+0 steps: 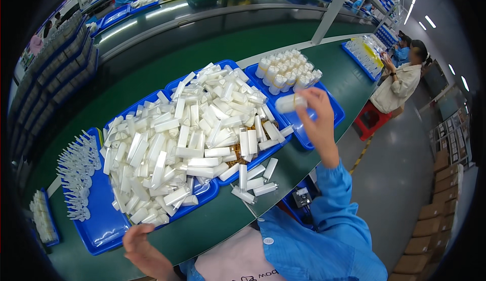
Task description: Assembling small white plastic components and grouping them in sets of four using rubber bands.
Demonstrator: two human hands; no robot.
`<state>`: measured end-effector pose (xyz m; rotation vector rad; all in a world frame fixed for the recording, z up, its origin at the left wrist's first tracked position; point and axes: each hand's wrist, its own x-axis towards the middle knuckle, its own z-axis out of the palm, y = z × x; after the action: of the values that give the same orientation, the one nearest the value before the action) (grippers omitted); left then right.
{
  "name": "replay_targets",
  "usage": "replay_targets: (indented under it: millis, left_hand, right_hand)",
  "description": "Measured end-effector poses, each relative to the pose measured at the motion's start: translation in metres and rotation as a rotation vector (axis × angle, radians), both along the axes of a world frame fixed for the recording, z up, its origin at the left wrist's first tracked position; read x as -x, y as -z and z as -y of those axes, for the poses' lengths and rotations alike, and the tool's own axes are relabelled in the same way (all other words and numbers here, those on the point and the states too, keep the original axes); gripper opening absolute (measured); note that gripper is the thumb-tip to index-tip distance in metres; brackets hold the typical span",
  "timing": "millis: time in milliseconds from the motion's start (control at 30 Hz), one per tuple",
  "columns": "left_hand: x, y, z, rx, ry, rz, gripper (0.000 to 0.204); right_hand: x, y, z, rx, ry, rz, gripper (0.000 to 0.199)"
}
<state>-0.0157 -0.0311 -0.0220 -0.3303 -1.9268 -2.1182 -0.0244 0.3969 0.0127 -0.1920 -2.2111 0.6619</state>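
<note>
My right hand (318,118) pinches a white cylindrical bundle (289,103), blurred, with a yellowish band at one end. It is over the right blue tray (336,113), where similar banded white bundles (288,71) stand in rows. My left hand (144,253) is at the front edge of the table, beside the near blue tray; its fingers are apart, loosely curled and hold nothing. Between the hands, two blue trays (208,192) are heaped with white, three-sided plastic pieces (190,124). Yellow-brown rubber bands (235,153) show among the pieces.
Loose white pieces (254,182) lie on the green table (200,240) near its front edge. At left, a blue tray (104,220) holds clear, stemmed plastic parts (78,174). Stacked blue trays (58,68) rise at far left. A seated person (402,86) works at the right.
</note>
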Motion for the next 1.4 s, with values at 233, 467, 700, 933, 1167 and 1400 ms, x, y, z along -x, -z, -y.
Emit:
replay_targets:
  millis: [233,467,700,933,1167,1400]
  left_hand:
    - [0.001,-0.001,0.037,-0.213,-0.092,0.049,0.049]
    - [0.001,0.002,0.047,-0.168,-0.113,0.032,0.047]
    - [0.006,0.008,0.052,-0.120,-0.108,0.048,0.042]
    - [0.060,0.013,0.111,0.186,-0.259,0.136,0.036]
    - [0.140,0.017,0.148,1.133,-0.324,-0.035,0.032]
    - [0.173,0.023,0.162,1.404,-0.459,-0.234,0.033]
  right_hand:
    - [0.046,0.042,-0.087,-0.184,0.264,0.169,0.037]
    - [0.060,0.055,-0.089,-0.273,0.348,0.167,0.032]
    - [0.054,0.055,-0.088,-0.219,0.343,0.126,0.033]
    - [0.010,0.022,-0.044,0.164,0.068,0.189,0.020]
    - [-0.024,0.026,-0.024,0.158,-0.118,0.435,0.018]
    - [-0.035,0.048,-0.022,0.032,-0.143,0.484,0.032]
